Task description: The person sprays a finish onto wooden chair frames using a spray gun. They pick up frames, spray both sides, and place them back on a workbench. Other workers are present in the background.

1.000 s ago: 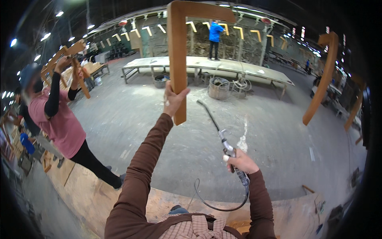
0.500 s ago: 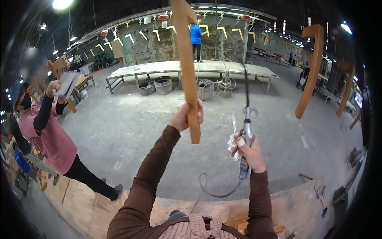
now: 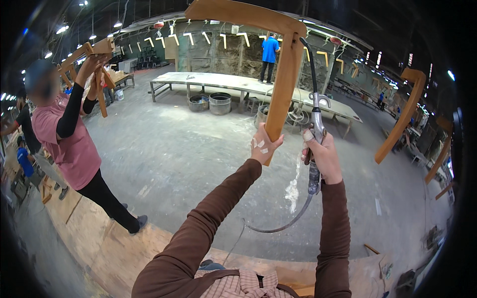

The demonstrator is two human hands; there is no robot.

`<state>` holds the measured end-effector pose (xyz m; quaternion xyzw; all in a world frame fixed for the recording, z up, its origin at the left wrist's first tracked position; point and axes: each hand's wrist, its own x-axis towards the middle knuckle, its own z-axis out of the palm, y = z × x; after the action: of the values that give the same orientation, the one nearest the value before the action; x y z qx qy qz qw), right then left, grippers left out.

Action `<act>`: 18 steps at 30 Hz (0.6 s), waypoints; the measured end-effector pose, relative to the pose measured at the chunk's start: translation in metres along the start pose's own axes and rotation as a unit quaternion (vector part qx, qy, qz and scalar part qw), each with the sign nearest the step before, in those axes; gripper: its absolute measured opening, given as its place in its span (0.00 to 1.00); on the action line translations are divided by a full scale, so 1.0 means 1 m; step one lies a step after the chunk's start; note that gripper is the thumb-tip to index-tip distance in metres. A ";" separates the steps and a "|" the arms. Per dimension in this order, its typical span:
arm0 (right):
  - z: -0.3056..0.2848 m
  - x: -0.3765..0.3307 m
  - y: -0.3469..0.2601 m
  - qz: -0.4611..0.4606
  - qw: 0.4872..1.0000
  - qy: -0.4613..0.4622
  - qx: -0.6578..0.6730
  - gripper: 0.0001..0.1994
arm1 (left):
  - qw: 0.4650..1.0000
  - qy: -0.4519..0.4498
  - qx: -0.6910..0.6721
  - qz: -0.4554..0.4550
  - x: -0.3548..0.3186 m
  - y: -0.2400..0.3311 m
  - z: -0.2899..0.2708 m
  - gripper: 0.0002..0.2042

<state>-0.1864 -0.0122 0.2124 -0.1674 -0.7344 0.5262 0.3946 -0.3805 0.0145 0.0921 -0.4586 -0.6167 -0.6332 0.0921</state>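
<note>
Left hand closed round lower end of brown L-shaped wooden piece, held up in front of body, long leg slightly tilted, other arm reaching left at top. Right hand gripping silver gun, slim black nozzle rising to piece's upper corner; cannot tell whether touching. Dark hose curving below gun. Co-worker in pink shirt at left, arms raised. Long table beyond.

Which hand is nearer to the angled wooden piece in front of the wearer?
The left. The left hand grips the angled wooden piece near its lower end; the right hand is to the right of it, apart, holding a hose-fed gun.
</note>
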 end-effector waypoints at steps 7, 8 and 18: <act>0.006 0.002 0.015 0.012 0.999 0.028 -0.017 0.14 | 0.999 -0.001 -0.029 0.045 0.003 -0.008 0.000 0.28; 0.003 -0.002 0.019 0.020 0.999 0.033 -0.016 0.14 | 0.997 0.002 -0.041 0.062 0.004 -0.009 0.001 0.28; -0.021 -0.091 0.112 0.163 0.986 0.015 0.005 0.16 | 0.996 -0.038 -0.059 0.053 0.008 -0.025 0.012 0.26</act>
<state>-0.1320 -0.0160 0.0772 -0.2912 -0.6883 0.5849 0.3153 -0.3961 0.0342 0.0783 -0.5193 -0.5561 -0.6446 0.0749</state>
